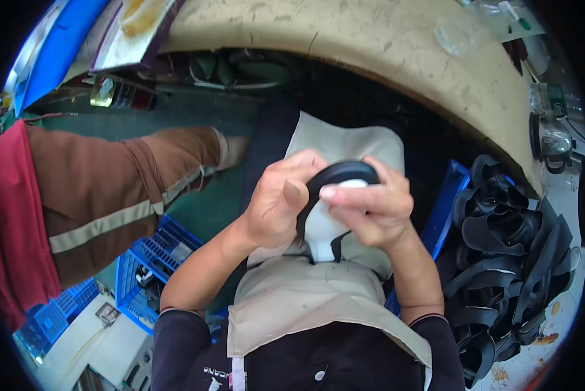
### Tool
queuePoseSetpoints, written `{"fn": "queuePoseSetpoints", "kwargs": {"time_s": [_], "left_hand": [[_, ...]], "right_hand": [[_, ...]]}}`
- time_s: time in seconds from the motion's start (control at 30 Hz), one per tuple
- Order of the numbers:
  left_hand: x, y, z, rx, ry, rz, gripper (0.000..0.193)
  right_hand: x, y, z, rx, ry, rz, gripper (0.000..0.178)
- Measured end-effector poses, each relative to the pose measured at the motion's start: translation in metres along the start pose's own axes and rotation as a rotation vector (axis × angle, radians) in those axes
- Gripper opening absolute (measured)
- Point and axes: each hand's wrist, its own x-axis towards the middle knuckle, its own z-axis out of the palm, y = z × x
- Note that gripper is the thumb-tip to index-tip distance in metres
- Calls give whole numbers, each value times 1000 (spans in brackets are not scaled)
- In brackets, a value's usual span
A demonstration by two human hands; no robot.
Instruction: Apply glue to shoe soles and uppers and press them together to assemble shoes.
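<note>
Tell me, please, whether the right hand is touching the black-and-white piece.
Touching: the head view shows the right hand closed around the edge of the black-and-white piece.

Beyond the fingers (370,199), a tan table (370,32); to their left, a co-worker's brown trouser leg (84,169) and blue crates (161,242); far right, a clear jug (554,138)

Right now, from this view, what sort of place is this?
Probably a small workshop or factory floor: there's a worn tan workbench, a heap of curved black pieces to the right, and blue plastic crates at left.
</note>
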Motion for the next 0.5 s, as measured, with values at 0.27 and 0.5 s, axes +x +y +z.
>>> {"fn": "queuePoseSetpoints", "kwargs": {"time_s": [0.27,0.5], "left_hand": [[22,50,-6,282,-35,-70,23],[40,57,-27,-370,874,-264,33]], "right_hand": [[29,-24,-43,-9,-223,545,36],[-22,24,-18,882,421,695,51]]}}
